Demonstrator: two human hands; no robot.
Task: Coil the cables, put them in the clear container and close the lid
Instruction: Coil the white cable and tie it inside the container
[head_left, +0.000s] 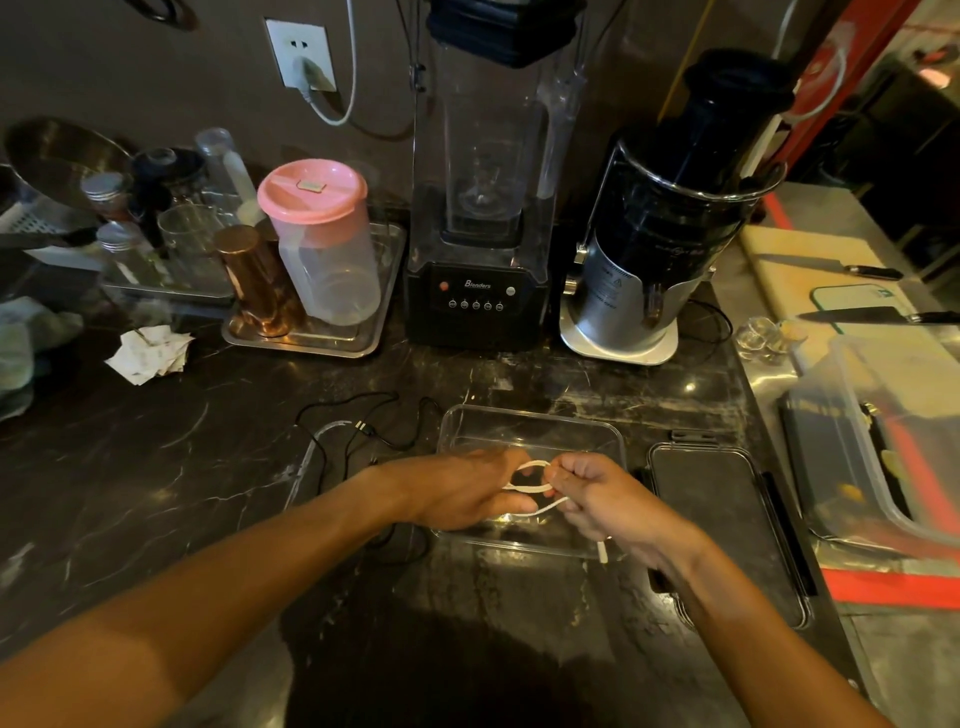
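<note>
Both hands hold a white cable (530, 487) in small loops just above the clear container (524, 423), which sits open on the dark marble counter. My left hand (462, 488) pinches the loops from the left. My right hand (608, 499) grips them from the right, and the cable's white plug end (602, 552) hangs below it. A thin black cable (358, 410) lies uncoiled on the counter to the left of the container. The container's lid (727, 519) lies flat to the right.
A blender (478, 296) and a juicer (654, 249) stand behind the container. A steel tray (311, 340) with a pink-lidded jug and a copper cup is at back left, beside crumpled paper (148, 353). Knives (878, 316) and a large plastic bin (878, 431) are at right.
</note>
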